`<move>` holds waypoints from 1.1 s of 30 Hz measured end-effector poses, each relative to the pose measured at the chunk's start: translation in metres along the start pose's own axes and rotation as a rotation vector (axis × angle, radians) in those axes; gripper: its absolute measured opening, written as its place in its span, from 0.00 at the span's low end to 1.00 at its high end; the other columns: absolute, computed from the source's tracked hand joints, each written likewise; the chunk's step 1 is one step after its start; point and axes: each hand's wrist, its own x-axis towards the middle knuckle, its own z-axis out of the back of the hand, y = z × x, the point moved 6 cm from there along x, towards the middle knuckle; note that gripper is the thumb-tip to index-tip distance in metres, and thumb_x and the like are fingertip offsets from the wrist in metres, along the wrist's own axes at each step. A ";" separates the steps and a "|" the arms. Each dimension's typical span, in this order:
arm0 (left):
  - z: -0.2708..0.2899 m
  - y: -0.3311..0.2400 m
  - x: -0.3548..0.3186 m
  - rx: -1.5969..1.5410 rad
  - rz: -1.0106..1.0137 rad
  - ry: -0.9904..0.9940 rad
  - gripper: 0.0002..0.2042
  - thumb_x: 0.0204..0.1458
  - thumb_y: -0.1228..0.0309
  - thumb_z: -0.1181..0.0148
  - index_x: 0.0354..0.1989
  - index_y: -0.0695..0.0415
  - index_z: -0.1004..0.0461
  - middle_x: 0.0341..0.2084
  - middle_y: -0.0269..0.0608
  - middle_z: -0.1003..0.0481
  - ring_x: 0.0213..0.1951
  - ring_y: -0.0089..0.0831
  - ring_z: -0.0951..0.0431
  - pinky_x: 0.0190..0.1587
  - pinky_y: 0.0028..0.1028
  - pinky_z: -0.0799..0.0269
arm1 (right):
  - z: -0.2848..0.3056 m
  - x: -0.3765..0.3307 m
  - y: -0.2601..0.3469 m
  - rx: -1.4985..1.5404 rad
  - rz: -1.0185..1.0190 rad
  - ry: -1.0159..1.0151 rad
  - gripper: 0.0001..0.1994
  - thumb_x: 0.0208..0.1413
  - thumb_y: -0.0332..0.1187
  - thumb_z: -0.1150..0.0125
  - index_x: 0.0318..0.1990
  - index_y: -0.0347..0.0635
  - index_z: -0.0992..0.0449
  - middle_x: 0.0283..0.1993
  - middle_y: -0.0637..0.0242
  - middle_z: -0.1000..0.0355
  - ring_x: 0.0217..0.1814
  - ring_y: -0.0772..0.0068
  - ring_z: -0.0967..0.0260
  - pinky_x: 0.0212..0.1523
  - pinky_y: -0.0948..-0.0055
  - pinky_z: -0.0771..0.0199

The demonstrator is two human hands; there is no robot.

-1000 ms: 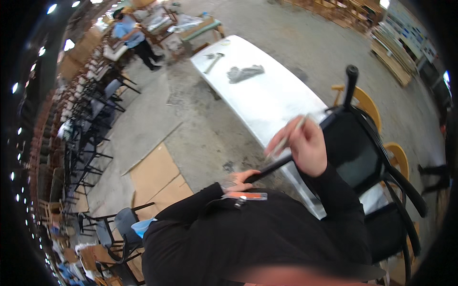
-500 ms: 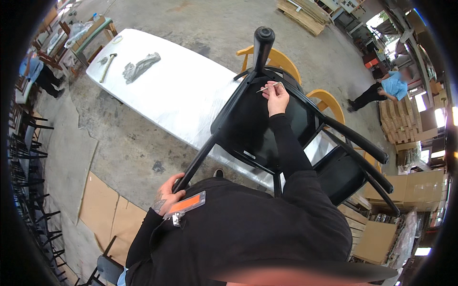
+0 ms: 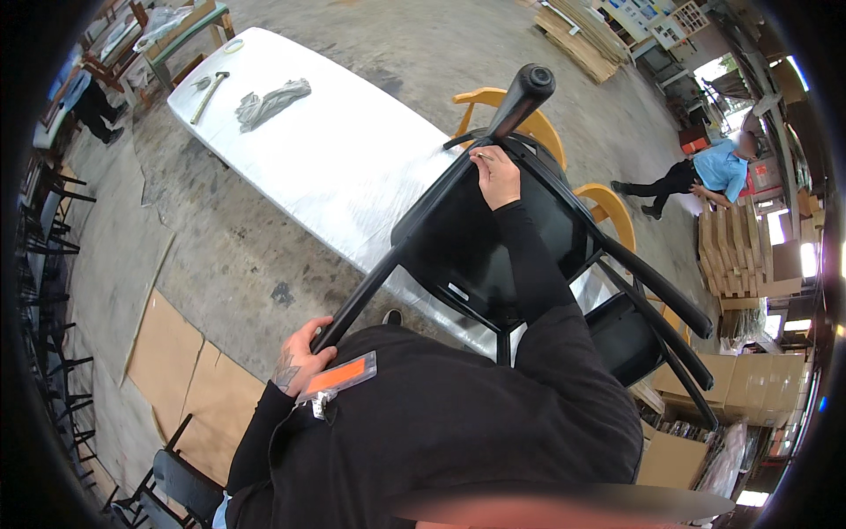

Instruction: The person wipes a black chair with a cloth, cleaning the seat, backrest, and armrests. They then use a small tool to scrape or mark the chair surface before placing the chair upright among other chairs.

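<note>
A black chair [image 3: 485, 238] lies upturned on the white-covered table [image 3: 335, 159], its seat underside and legs facing up. My left hand [image 3: 302, 351] is wrapped round the end of the chair leg [image 3: 361, 300] nearest my body. Near the far corner of the seat frame, at the foot of another leg [image 3: 524, 97], my right hand [image 3: 496, 176] pinches a thin metal hex key [image 3: 482, 156]. Most of the key is hidden by the fingers, so I cannot tell whether its tip sits in a screw.
A hammer [image 3: 210, 97] and a grey cloth [image 3: 271, 104] lie on the table's far left. Yellow wooden chairs [image 3: 608, 207] stand behind it, and another black chair [image 3: 626, 335] is at right. Two people in blue shirts are farther off, one at right [image 3: 718, 167].
My right hand has moved slightly up and left, closer to the chair's corner joint, and the hex key shows less. My left hand keeps its grip. The view has shifted a little.
</note>
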 end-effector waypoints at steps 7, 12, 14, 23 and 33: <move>0.003 -0.005 -0.001 0.073 -0.076 -0.066 0.27 0.41 0.68 0.36 0.55 0.53 0.29 0.35 0.55 0.21 0.41 0.46 0.20 0.47 0.38 0.27 | -0.009 -0.002 0.011 -0.223 0.271 0.072 0.07 0.45 0.32 0.31 0.32 0.48 0.23 0.32 0.73 0.28 0.39 0.67 0.29 0.40 0.66 0.30; 0.000 0.002 0.002 -0.004 -0.049 -0.027 0.27 0.41 0.67 0.36 0.55 0.52 0.28 0.39 0.56 0.22 0.45 0.49 0.22 0.50 0.40 0.28 | -0.007 -0.001 0.007 -0.159 0.215 0.041 0.07 0.45 0.31 0.31 0.32 0.47 0.23 0.32 0.71 0.28 0.37 0.64 0.29 0.39 0.65 0.30; -0.002 0.007 0.005 -0.038 -0.008 -0.012 0.27 0.41 0.66 0.36 0.55 0.52 0.28 0.40 0.56 0.22 0.46 0.49 0.22 0.49 0.40 0.28 | -0.002 -0.003 0.009 -0.081 0.251 -0.044 0.07 0.45 0.30 0.32 0.32 0.47 0.23 0.32 0.70 0.27 0.37 0.63 0.29 0.39 0.65 0.29; -0.004 0.017 0.006 -0.066 0.062 0.041 0.27 0.42 0.65 0.36 0.55 0.52 0.28 0.39 0.57 0.22 0.44 0.48 0.21 0.48 0.39 0.27 | -0.002 0.000 0.008 -0.215 0.140 0.051 0.05 0.47 0.28 0.34 0.32 0.47 0.23 0.32 0.70 0.26 0.38 0.64 0.28 0.39 0.66 0.31; -0.006 0.021 0.007 -0.086 -0.063 -0.022 0.27 0.42 0.65 0.37 0.55 0.53 0.28 0.39 0.55 0.22 0.42 0.47 0.22 0.48 0.39 0.28 | -0.075 -0.091 0.064 0.455 -0.117 0.564 0.04 0.53 0.24 0.37 0.35 0.39 0.21 0.33 0.63 0.21 0.34 0.67 0.20 0.34 0.73 0.22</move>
